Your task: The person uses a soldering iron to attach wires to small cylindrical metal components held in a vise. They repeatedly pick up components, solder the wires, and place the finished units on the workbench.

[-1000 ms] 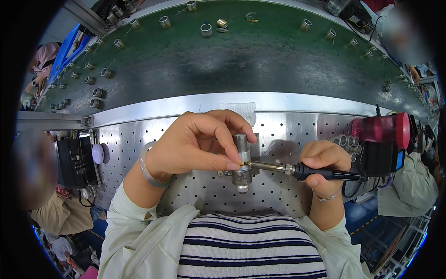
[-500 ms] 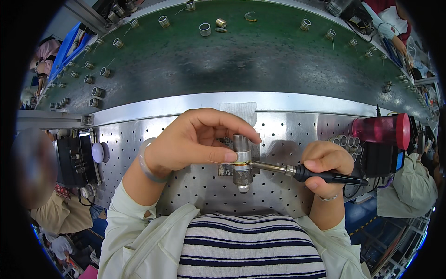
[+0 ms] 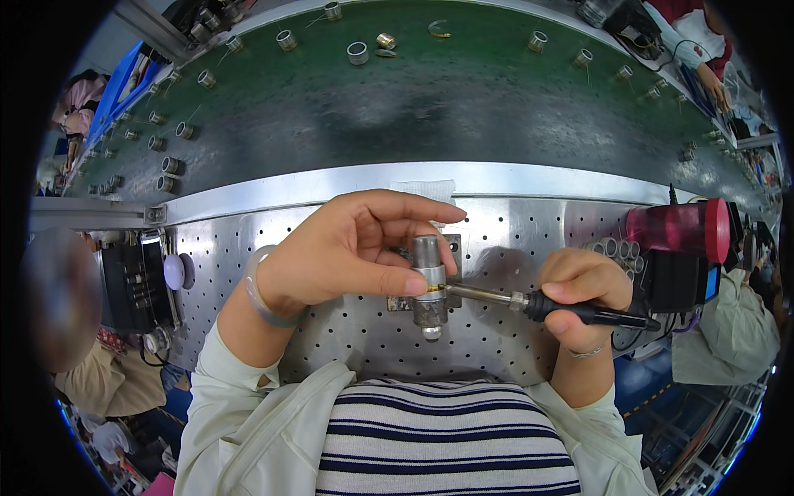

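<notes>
In the middle of the bench a short silver metal ring [image 3: 432, 274] with a yellowish band sits around a dark metal post [image 3: 426, 250]. The post lies over a worn metal block [image 3: 400, 303], its rounded bright end pointing toward me. My left hand [image 3: 335, 244] grips the ring from the left, thumb pressed on its front and fingers curled behind; the index finger stretches out past the post. In my closed right hand [image 3: 589, 288] is a black-handled soldering iron [image 3: 488, 295]. Its tip touches or nearly touches the ring's right side, beside the yellowish band; contact is too small to tell.
Beyond the bench's metal edge runs a green belt [image 3: 356, 116] carrying several scattered metal rings with thin wires. At right stand several stacked rings [image 3: 610, 246], a red cylindrical container [image 3: 674, 234] and a black box [image 3: 672, 277]. Farther left is a black tool case [image 3: 128, 285].
My left fingers have closed in behind the ring, and the yellowish band shows less. The iron's tip has shifted slightly left and away from me. Parts on the green belt have drifted slightly left.
</notes>
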### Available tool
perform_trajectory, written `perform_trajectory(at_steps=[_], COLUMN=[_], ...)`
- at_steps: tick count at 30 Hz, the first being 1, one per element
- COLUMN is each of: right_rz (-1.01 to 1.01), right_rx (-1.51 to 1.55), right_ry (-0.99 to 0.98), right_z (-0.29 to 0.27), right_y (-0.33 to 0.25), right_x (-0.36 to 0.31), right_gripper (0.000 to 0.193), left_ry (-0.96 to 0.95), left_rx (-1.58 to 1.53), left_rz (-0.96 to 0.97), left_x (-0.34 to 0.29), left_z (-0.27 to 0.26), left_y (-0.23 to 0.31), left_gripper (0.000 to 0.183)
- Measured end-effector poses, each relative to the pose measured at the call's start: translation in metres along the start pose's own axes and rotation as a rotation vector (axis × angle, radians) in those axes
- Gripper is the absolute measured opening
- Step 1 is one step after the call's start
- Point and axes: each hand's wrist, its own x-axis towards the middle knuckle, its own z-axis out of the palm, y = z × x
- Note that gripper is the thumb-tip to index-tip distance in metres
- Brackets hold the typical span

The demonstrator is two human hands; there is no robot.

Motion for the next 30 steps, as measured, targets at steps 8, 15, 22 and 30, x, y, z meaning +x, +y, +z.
perform_trajectory(at_steps=[8,15,22,30], right_rz=[0.026,0.038,0.02,0.028], right_rx=[0.112,0.101,0.029,0.089], right_ry=[0.123,0.032,0.078,0.082], right_z=[-0.003,0.003,0.005,0.003], right_y=[0.004,0.005,0.005,0.007], right_x=[-0.007,-0.003,-0.003,-0.005], right_gripper=[0.021,0.025,0.024,0.023], left_ry=[-0.002,0.051,0.128,0.067], left_rx=[-0.135,-0.027,-0.017,-0.093], left_rz=[0.004,-0.048,-0.055,-0.036], left_x=[-0.005,-0.006,-0.007,-0.007], left_z=[-0.012,-0.008,-0.001,0.0], left_y=[-0.005,-0.015,-0.011,-0.01], left_gripper=[0.076,0.076,0.077,0.076])
